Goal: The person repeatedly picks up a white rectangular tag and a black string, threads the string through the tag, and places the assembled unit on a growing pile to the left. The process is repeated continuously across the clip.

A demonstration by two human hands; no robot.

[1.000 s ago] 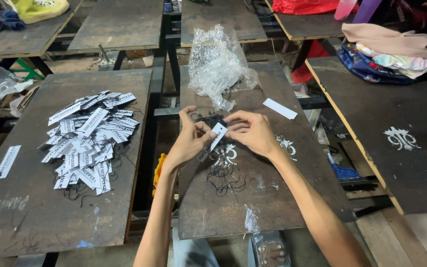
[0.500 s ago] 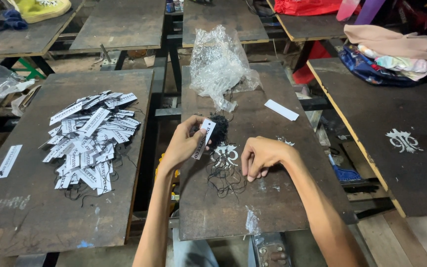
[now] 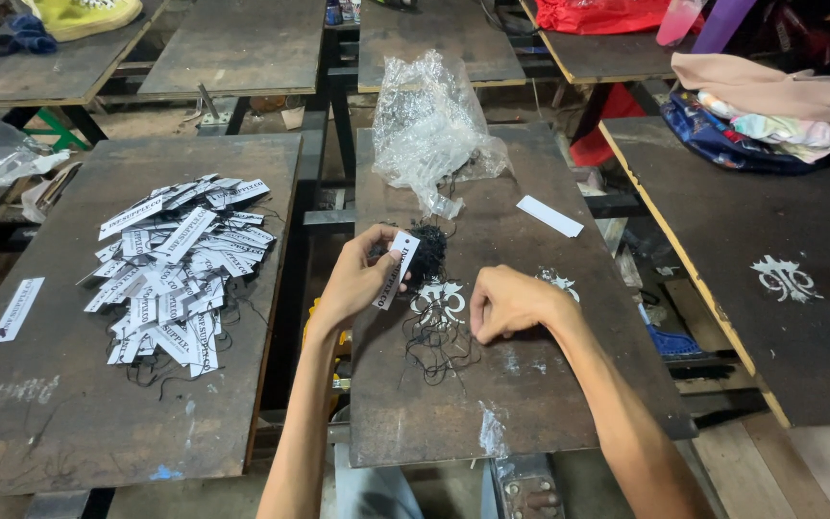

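Left hand [image 3: 353, 281] still grasping white tag [image 3: 395, 269] | right hand [image 3: 506, 303] lowered, pinching black strings [image 3: 439, 338]

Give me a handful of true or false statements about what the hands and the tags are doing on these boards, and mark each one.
1. The left hand holds a white paper tag. True.
2. The right hand holds a pair of scissors. False: it rests on the middle board at the loose black strings, with no tool in it.
3. The pile of white tags lies on the board to the person's left. True.
4. The crumpled clear plastic bag sits at the near edge of the middle board. False: it lies at the far end, beyond both hands.
5. A single white tag lies on the middle board, apart from the pile. True.
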